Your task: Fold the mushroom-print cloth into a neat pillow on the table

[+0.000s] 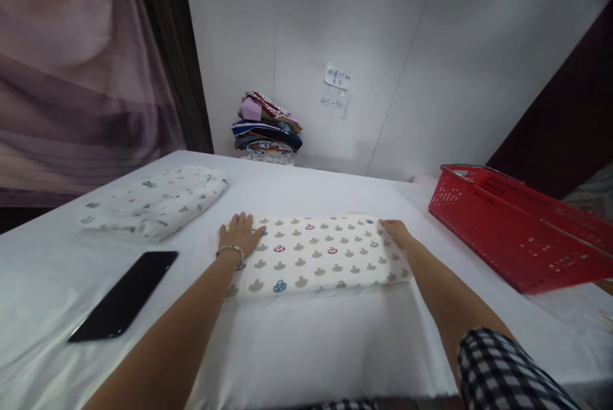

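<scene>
A white cloth [316,253] with grey, red, blue and green mushroom prints lies folded into a wide rectangle on the white table. My left hand [239,235] rests flat on its left end, fingers spread, with a bracelet at the wrist. At the cloth's far right corner is my right hand [396,231], its fingers closed together on the edge; the fingertips are partly hidden. Another white cloth [160,200], with small leaf-like prints, lies loosely folded at the left of the table.
A black phone [125,295] lies left of my left forearm. The red plastic basket [517,225] stands at the right. Folded clothes [268,128] are stacked beyond the table's [330,346] far edge, against the wall with paper notes [336,78].
</scene>
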Available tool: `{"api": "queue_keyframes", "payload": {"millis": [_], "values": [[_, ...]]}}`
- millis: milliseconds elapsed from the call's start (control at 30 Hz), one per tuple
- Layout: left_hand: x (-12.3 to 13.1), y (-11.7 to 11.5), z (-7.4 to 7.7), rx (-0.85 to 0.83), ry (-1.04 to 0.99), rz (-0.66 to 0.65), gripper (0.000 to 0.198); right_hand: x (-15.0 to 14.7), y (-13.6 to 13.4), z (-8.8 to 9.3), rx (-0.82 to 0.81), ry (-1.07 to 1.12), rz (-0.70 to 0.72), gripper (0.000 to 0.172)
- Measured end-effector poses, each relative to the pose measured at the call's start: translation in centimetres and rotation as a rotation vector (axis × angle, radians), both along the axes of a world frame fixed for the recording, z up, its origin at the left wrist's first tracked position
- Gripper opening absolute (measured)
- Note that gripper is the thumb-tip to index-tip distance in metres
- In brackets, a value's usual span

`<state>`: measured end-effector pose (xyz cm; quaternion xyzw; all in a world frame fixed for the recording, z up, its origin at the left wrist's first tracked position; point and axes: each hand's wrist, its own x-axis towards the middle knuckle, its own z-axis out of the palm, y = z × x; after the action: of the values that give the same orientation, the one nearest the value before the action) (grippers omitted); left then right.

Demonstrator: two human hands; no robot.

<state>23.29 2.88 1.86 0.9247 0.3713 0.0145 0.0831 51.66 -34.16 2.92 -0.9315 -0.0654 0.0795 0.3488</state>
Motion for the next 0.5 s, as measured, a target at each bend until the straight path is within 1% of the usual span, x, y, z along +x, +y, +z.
{"api": "queue_keyframes", "payload": {"millis": [267,400,500], "values": [[0.0,0.1,-0.1,0.003,-0.026,-0.008,0.074,1.3,0.7,0.2,-0.072,0.066,-0.062,0.033],[0.1,0.0,-0.1,0.011,-0.018,-0.006,0.073,1.9,1.1,-0.1,-0.115,0.051,-0.083,0.034],[0.0,-0.1,0.0,0.012,-0.017,-0.003,0.072,2.4,1.3,-0.2,-0.137,0.022,-0.065,0.034]]}}
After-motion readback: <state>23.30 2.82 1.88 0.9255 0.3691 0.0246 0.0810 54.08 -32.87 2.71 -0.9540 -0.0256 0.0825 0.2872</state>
